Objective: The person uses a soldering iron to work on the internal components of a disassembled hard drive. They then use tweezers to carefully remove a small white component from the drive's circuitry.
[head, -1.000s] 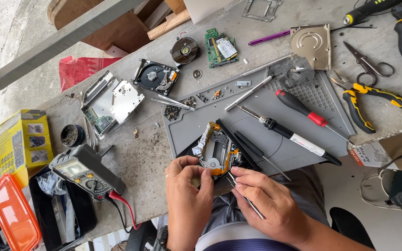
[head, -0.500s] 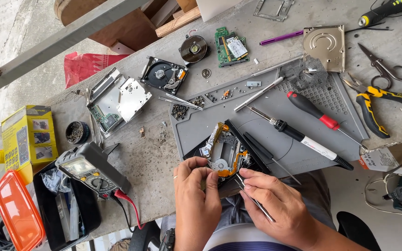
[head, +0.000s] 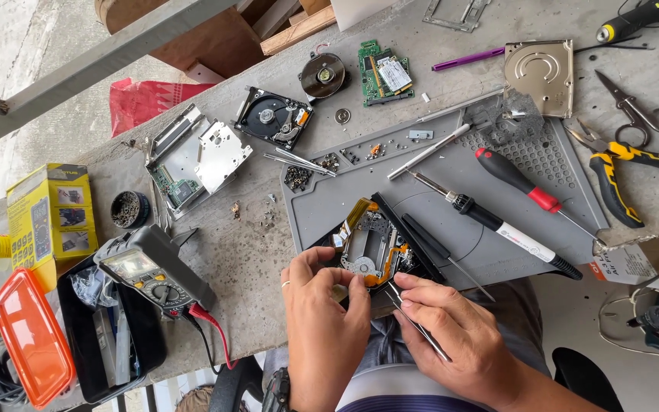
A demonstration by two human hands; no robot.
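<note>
Holding a small drive mechanism [head: 371, 248] at the near edge of the grey work mat [head: 497, 175], the left hand [head: 326, 320] pinches its lower rim between thumb and forefinger, the other fingers curled under, a ring on one of them. The right hand [head: 459, 336] lies just beside it, its fingers pressed together around a thin metal tool [head: 417, 324], likely tweezers, whose tip points up toward the orange ribbon at the mechanism's near side. The mechanism sits tilted, half on the mat and half over the bench edge above the person's lap, so a slip of the left pinch could, in my judgement, let it drop off the bench. The tool tip is close to the thin ribbon and the fine parts around the round hub; too much force or a skid there could tear the ribbon or scratch the parts. Loose screws [head: 297, 177] lie scattered on the mat and bench, and a nudge from either wrist could send them rolling away. The soldering iron [head: 497, 223] and red screwdriver [head: 516, 179] rest well apart, beyond the hands. Both wrists are bent inward, palms down, forearms coming up from the bottom of the view.
</note>
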